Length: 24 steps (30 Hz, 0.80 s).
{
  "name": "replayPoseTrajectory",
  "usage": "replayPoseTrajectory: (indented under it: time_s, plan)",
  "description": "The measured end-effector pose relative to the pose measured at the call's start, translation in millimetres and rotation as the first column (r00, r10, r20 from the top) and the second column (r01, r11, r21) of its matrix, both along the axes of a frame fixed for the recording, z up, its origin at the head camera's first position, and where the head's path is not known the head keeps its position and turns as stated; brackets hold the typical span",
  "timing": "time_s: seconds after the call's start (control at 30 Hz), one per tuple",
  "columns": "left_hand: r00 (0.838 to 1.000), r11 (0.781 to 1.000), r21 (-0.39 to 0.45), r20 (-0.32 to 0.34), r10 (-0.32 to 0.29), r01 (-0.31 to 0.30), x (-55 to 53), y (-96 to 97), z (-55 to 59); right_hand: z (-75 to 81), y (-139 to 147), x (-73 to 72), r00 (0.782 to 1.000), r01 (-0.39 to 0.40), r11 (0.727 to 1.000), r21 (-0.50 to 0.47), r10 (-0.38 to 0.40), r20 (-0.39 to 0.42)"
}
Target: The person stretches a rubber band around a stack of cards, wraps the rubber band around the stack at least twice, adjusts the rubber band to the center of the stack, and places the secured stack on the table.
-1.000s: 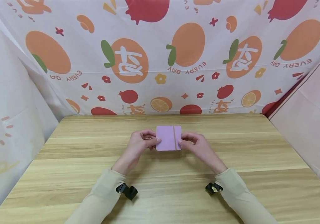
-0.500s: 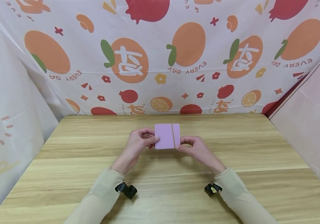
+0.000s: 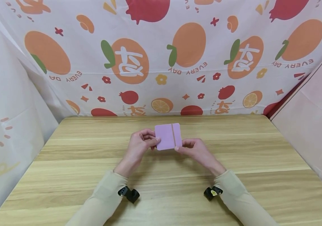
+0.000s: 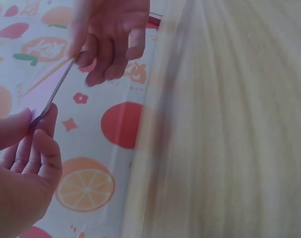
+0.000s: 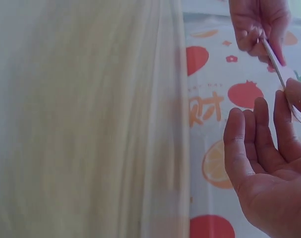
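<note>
1. A pink notebook (image 3: 166, 135) is being held up, the table (image 3: 166, 201) lying beneath it.
2. The left hand (image 3: 139, 146) is pinching its left edge, the right hand (image 3: 197, 150) its lower right corner, probably steadying it.
3. Behind it, a curtain (image 3: 161, 34) is hanging.

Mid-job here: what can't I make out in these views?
Far side of the pink square: turned away, head view.
Left hand: some fingertips hidden behind the square, head view.
Right hand: cut off by the right edge, right wrist view.
Tabletop grain: blurred, left wrist view.
</note>
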<state>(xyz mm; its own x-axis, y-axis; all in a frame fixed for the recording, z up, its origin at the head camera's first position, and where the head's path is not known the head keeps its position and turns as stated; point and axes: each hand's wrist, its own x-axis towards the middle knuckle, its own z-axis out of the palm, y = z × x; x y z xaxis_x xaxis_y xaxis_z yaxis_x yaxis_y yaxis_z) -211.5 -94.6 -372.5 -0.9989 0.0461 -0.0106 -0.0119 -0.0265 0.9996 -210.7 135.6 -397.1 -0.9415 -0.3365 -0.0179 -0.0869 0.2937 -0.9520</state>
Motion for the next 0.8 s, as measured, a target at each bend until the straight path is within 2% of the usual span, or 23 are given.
replayPoseTrajectory:
  time_s: [0.1, 0.23, 0.47, 0.67, 0.8]
  plan:
    - [1.000, 1.000, 0.018, -0.017, 0.002, -0.001, 0.3, 2.9, -1.6, -0.8, -3.7, 2.2, 0.999, 0.001, 1.000, -0.027, 0.000, 0.035]
    - [1.000, 0.999, 0.034, -0.022, -0.002, 0.003, 0.1, 3.3, -1.9, -3.2, -8.2, 4.0, 0.997, 0.007, 0.994, -0.110, 0.002, 0.077]
    - [1.000, 0.999, 0.033, 0.008, -0.014, 0.014, -1.4, 0.5, -2.8, -6.3, -9.3, 4.4, 0.994, -0.011, 0.985, -0.171, 0.030, 0.108]
    - [1.000, 1.000, 0.026, 0.018, -0.019, 0.018, -2.2, -1.3, -2.2, -4.4, -6.7, 3.4, 0.994, -0.006, 0.978, -0.208, 0.029, 0.107]
    - [0.999, 1.000, 0.013, 0.026, -0.029, 0.029, -0.8, -1.3, -1.7, -3.7, -6.2, 2.3, 0.998, 0.014, 0.973, -0.231, 0.002, 0.069]
